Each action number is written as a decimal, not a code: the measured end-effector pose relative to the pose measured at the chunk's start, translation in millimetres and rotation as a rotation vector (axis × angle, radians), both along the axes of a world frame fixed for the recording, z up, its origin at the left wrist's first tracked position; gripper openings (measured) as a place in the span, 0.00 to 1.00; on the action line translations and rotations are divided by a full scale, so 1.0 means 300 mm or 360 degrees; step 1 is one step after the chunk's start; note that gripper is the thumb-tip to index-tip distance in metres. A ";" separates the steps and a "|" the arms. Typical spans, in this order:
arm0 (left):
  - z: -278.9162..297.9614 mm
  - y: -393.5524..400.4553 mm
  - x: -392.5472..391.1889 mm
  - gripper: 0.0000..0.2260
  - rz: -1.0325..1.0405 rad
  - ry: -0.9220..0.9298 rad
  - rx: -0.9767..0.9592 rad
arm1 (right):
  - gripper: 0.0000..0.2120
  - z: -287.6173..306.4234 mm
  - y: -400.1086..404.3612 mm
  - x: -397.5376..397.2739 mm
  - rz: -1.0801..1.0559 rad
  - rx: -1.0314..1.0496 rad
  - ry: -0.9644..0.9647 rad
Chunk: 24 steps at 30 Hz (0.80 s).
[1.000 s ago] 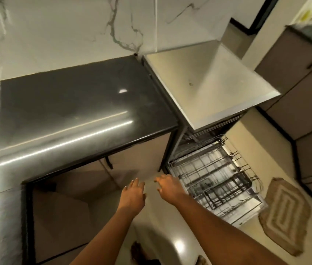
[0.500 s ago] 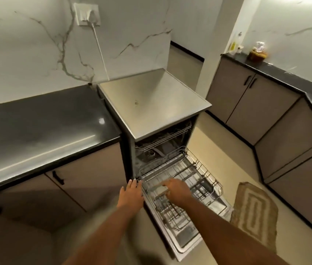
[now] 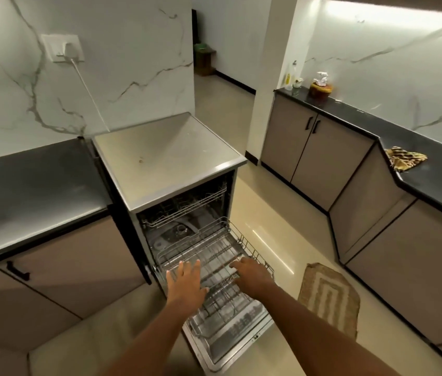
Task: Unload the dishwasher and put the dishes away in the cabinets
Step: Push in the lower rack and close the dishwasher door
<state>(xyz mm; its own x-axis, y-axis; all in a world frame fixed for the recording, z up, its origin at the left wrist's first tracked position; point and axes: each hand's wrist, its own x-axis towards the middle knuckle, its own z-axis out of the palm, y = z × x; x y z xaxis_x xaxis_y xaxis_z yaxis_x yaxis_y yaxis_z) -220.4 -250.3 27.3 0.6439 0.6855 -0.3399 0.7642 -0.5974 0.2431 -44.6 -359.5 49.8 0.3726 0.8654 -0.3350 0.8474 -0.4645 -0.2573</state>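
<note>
The steel dishwasher (image 3: 165, 156) stands open with its door (image 3: 230, 346) folded down to the floor. Its lower wire rack (image 3: 214, 253) is pulled out over the door and shows no dishes. The upper rack (image 3: 187, 207) sits inside the machine. My left hand (image 3: 184, 286) hovers flat over the rack's left side, fingers spread, holding nothing. Over the rack's right side is my right hand (image 3: 252, 278), fingers bent down onto the wires; whether they grip a wire is not clear.
A black countertop (image 3: 30, 191) with beige cabinets (image 3: 60, 270) lies to the left. More beige cabinets (image 3: 314, 153) under a black counter run along the right wall, with a cloth (image 3: 404, 158) on top. A woven mat (image 3: 328, 297) lies on the floor right of the door.
My view has swung right and lifted from the counter to the whole dishwasher. Both hands have moved from beside the cabinet to over the pulled-out lower rack.
</note>
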 end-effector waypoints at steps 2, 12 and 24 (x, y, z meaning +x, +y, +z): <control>0.004 -0.011 0.046 0.38 -0.0013 -0.0030 -0.0044 | 0.25 -0.010 -0.009 0.042 0.0021 -0.0013 -0.0034; -0.121 0.026 0.241 0.35 -0.0116 0.0017 -0.0022 | 0.31 -0.086 -0.029 0.230 -0.0012 0.0068 -0.0150; -0.200 0.005 0.327 0.34 -0.0061 0.0297 -0.0408 | 0.32 -0.228 -0.040 0.439 0.0230 -0.0318 -0.0072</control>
<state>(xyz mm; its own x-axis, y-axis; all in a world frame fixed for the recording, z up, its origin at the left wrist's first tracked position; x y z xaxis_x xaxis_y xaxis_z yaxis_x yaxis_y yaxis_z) -122.4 -249.0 -32.6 0.5780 0.5388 -0.6129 0.7879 -0.5639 0.2473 87.0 -371.6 -18.7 0.2686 0.8291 -0.4904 0.9172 -0.3756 -0.1327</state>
